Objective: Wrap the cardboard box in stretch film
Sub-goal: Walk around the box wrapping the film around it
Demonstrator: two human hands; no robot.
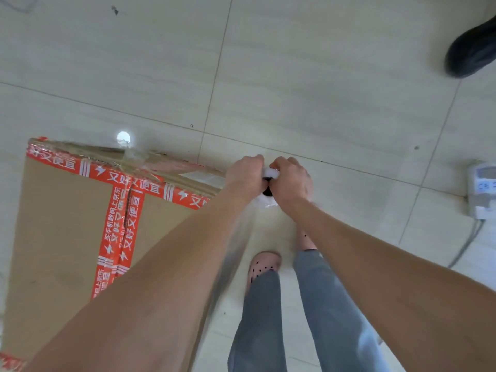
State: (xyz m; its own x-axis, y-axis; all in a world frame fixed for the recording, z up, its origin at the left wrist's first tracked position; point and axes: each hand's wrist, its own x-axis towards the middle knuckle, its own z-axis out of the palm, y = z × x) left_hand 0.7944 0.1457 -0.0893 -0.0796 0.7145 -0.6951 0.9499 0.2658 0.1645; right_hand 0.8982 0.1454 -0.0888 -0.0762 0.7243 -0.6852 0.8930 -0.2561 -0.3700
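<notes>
Brown cardboard box sealed with red printed tape (61,224) stands at the left on the pale tiled floor (322,89); just off its far right corner, the left hand (245,175) and right hand (291,182) both curl round the top of a white roll of clear stretch film (268,201); a film sheet (236,253) runs along the box's right side; pink perforated clogs (264,264) stand near; a black shoe (472,49) sits far right.

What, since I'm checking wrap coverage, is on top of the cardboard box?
Red printed tape runs across the cardboard box top, and clear stretch film crumples over its far edge. The left forearm hides the near right part.
</notes>
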